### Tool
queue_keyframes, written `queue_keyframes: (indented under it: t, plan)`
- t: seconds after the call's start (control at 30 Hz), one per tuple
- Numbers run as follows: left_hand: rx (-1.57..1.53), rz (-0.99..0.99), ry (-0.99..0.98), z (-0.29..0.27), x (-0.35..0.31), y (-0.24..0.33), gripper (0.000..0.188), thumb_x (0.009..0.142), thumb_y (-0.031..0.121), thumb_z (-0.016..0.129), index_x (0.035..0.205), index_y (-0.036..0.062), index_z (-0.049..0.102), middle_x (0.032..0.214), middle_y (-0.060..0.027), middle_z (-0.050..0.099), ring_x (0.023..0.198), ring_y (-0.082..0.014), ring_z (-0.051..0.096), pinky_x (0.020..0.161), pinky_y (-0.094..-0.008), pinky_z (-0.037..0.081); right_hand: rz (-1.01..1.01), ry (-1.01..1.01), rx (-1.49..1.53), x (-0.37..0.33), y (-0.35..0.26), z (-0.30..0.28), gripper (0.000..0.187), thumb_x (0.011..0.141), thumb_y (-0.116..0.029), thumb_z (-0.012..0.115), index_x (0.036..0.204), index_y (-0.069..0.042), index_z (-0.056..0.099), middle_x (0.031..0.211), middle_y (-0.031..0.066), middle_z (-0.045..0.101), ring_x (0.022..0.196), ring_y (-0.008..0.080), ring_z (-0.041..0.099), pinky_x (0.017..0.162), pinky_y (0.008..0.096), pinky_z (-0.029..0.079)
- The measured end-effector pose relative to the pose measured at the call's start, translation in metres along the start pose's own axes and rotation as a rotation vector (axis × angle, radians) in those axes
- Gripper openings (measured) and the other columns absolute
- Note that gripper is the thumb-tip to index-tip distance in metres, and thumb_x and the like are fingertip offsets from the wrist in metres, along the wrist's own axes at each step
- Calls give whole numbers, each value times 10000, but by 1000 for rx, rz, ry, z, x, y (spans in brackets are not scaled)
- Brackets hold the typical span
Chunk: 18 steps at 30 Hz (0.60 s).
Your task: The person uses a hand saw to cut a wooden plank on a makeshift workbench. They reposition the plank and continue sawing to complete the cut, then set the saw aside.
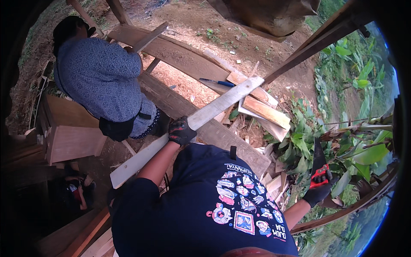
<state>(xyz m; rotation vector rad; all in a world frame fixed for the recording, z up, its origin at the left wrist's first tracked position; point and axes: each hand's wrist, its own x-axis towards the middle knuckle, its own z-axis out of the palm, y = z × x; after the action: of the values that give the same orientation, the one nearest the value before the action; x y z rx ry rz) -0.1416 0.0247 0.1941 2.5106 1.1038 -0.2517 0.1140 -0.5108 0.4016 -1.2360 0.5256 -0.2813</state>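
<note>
Clearly, the left hand point(182, 131) clasps a pale board point(224, 100) extending either side; the right hand point(322, 185) closes round a red-handled saw point(319, 171).

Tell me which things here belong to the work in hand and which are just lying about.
In use:
- pale plank, held by the left hand
- red-handled saw, held by the right hand

Apparently just lying about:
- blue-handled tool
- short boards
- wood shavings
</note>
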Motion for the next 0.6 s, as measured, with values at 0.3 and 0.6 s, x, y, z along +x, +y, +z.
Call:
queue_keyframes:
  t: [0.3,0.6]
  plan:
    - [-30,14,38,39,36,-12,568,788,321,779,1283,61,680,1246,-222,724,1187,-421,707,1003,-532,575,-134,14,-95,-64,-3,3,459,1138,-448,583,1061,-16,717,708,-54,453,596,73,405,570,242,359]
    - [-2,76,239,124,74,-23,572,796,349,783,1277,79,633,1187,-202,698,1123,-402,690,985,-552,528,-81,104,-127,-83,1,44,384,1136,-436,578,1075,-85,721,717,-59,477,623,73,441,594,250,393]
